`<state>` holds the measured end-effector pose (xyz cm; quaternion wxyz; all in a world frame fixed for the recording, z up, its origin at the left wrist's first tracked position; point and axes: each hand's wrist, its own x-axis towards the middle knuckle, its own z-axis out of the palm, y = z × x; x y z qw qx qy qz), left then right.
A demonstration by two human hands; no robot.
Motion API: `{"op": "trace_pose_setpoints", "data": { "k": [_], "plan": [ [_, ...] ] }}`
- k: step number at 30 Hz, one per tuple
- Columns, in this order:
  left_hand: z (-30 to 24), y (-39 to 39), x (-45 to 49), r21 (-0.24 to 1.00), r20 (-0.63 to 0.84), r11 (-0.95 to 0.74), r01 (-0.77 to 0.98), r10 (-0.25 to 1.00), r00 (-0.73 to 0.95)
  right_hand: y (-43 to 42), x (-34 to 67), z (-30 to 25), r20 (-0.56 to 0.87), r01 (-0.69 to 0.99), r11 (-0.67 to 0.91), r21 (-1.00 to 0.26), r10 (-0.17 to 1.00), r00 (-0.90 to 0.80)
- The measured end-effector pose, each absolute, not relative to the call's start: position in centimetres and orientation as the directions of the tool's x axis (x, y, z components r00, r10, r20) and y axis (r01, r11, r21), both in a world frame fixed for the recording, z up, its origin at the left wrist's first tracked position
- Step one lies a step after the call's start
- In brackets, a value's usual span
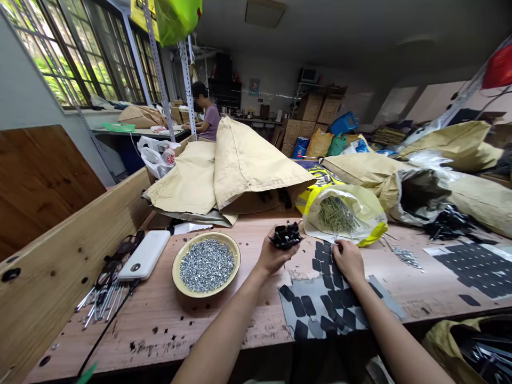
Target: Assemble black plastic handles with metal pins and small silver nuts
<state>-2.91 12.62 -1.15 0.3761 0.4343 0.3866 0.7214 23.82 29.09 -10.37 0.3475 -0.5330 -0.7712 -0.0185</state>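
Note:
My left hand (pixel 276 252) is closed around a bundle of black plastic parts (pixel 286 236), held above the table with their ends facing up. My right hand (pixel 349 261) rests lower on the table, fingers bent and drawn together over a column of black rounded pads (pixel 327 266). What its fingertips pinch, if anything, is too small to make out. More black pads lie on a grey backing sheet (pixel 298 290) under my right forearm. Just beyond that hand, an open yellow-and-white bag (pixel 364 205) holds long thin metal pins (pixel 338 216).
A bowl (pixel 176 272) of small metal nuts stands left. Past it lie a white power bank (pixel 144 255), sunglasses (pixel 108 272) and metal rods (pixel 104 301). Large paper sacks (pixel 256 160) cover the back. Black parts (pixel 448 224) and another pad sheet (pixel 476 266) lie right. A person (pixel 210 114) works behind.

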Motion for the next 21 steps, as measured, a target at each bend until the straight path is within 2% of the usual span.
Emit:
{"op": "trace_pose_setpoints", "data": {
  "k": [3, 6, 10, 13, 17, 21],
  "plan": [
    [0.4, 11.4, -3.0, 0.89, 0.28, -0.391, -0.236, 0.876, -0.394, 29.3, 23.8, -10.5, 0.56, 0.853, 0.403, -0.332, 0.812, -0.166],
    [2.1, 9.3, -2.6, 0.896, 0.287, -0.359, -0.26, 0.917, -0.276, 29.4, 23.7, -10.6, 0.558, 0.865, 0.371, -0.338, 0.819, -0.133],
    [3.4, 5.5, -1.0, 0.905, 0.166, -0.287, -0.315, 0.918, -0.362, 29.4, 23.7, -10.6, 0.544, 0.872, 0.319, -0.373, 0.836, -0.073],
    [3.8, 2.5, 0.4, 0.9, 0.203, -0.279, -0.335, 0.948, -0.246, 29.3, 23.9, -10.5, 0.521, 0.874, 0.271, -0.404, 0.854, -0.024],
    [4.6, -0.6, 1.6, 0.901, 0.144, -0.295, -0.319, 0.895, -0.422, 29.1, 24.1, -10.2, 0.481, 0.875, 0.197, -0.442, 0.875, 0.046],
    [5.3, -2.7, 2.6, 0.91, 0.204, -0.303, -0.284, 0.922, -0.33, 28.8, 24.1, -10.0, 0.44, 0.878, 0.123, -0.463, 0.892, 0.107]
  ]
}}
